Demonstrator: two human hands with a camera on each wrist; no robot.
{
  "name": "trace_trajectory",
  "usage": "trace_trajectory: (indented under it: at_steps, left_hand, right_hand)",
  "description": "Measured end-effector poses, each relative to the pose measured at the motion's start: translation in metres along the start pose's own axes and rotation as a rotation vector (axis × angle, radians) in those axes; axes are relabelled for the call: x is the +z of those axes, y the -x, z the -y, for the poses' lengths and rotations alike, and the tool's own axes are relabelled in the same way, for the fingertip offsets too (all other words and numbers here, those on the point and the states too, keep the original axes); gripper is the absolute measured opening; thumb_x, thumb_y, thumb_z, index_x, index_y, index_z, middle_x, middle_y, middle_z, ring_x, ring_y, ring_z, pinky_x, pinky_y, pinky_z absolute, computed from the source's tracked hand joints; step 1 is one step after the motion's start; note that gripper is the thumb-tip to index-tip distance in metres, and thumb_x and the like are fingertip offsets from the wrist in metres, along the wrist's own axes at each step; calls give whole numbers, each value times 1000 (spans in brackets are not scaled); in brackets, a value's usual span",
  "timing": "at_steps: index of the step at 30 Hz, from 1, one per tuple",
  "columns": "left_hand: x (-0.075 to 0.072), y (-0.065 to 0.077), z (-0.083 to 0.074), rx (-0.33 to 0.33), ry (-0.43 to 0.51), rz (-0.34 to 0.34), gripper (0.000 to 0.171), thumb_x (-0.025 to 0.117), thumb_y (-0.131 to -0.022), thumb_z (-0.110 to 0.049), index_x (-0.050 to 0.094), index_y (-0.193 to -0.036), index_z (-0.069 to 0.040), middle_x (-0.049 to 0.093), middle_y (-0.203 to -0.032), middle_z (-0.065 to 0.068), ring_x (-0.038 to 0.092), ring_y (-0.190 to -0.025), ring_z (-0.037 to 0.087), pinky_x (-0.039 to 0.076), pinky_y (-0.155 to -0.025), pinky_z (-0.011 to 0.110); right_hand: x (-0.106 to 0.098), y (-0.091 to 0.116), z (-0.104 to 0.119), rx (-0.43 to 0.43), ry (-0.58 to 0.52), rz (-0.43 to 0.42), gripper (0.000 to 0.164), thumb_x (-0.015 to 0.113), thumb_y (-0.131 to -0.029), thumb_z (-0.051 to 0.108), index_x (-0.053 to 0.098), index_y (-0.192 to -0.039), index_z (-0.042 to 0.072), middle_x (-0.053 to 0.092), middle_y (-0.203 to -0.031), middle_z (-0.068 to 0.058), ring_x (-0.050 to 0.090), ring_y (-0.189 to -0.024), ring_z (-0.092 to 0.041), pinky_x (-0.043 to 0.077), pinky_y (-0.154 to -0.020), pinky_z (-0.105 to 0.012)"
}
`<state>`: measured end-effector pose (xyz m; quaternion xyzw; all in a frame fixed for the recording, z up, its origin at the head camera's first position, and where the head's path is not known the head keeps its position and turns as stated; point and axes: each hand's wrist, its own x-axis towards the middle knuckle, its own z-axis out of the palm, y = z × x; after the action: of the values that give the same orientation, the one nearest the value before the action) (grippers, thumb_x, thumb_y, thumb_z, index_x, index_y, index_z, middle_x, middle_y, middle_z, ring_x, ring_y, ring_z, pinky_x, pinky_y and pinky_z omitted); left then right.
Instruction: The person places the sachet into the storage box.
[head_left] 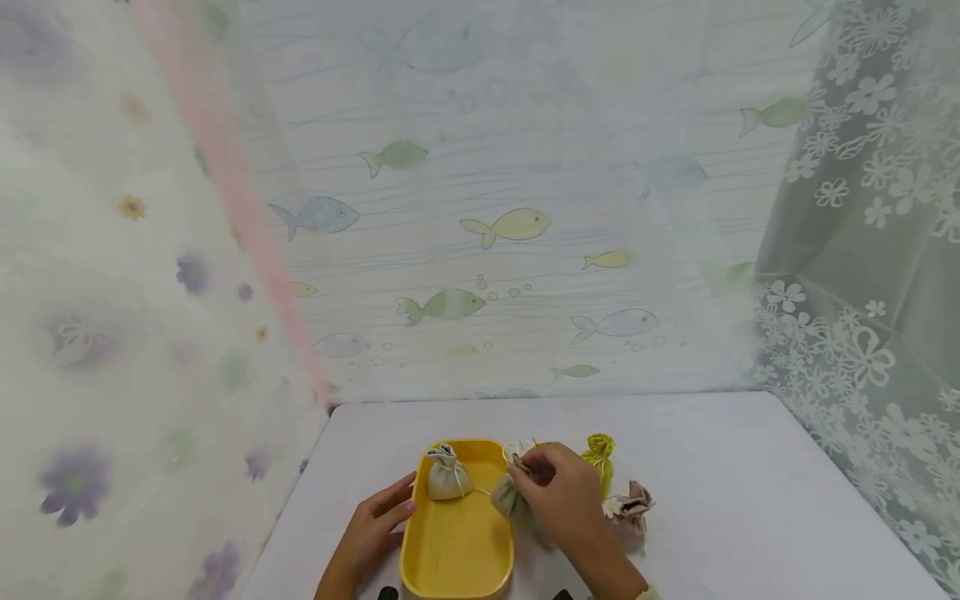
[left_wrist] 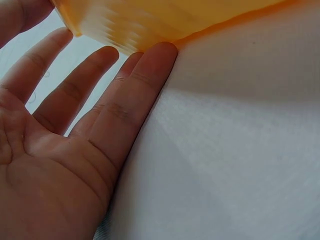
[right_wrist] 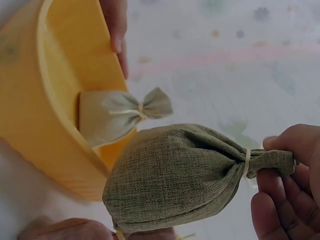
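Note:
My right hand pinches the tied neck of an olive-green drawstring pouch and holds it up at the right rim of a yellow tray. Inside that tray, at its far left corner, a pale cream drawstring pouch stands with its neck tied by a light cord. My left hand rests against the tray's left side. In the left wrist view its fingertips touch the outer wall of the tray, the fingers nearly straight and spread apart.
Right of the tray stand a mustard-yellow pouch and a dusty-pink pouch with a white flower. The white table ends at a fish-patterned curtain. Small dark objects show at the bottom edge of the head view.

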<state>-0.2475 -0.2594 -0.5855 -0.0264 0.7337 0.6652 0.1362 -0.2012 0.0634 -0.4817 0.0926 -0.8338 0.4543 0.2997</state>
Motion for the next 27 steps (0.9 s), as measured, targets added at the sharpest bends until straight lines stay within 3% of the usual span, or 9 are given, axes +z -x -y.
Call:
trace_trajectory:
  at_steps: [12,27]
  left_hand:
    - [-2,0,1,-10,-3,3,71,76,-93,-46,50,-155,-24,46,-159,20,61,-133,30,61,-95,43]
    - [0,0,1,-8,-14,-8,70,75,-93,-44,50,-155,-22,47,-158,21,62,-132,30,61,-94,43]
  right_hand:
    - [21,-12,1,-18,-31,35,18,90,-81,21,73,-85,23,68,-78,14,61,-65,5,56,-59,-16]
    - [49,-27,0,61,-9,59,17,87,-84,26,71,-82,23,65,-75,12,59,-65,1,54,-60,-17]
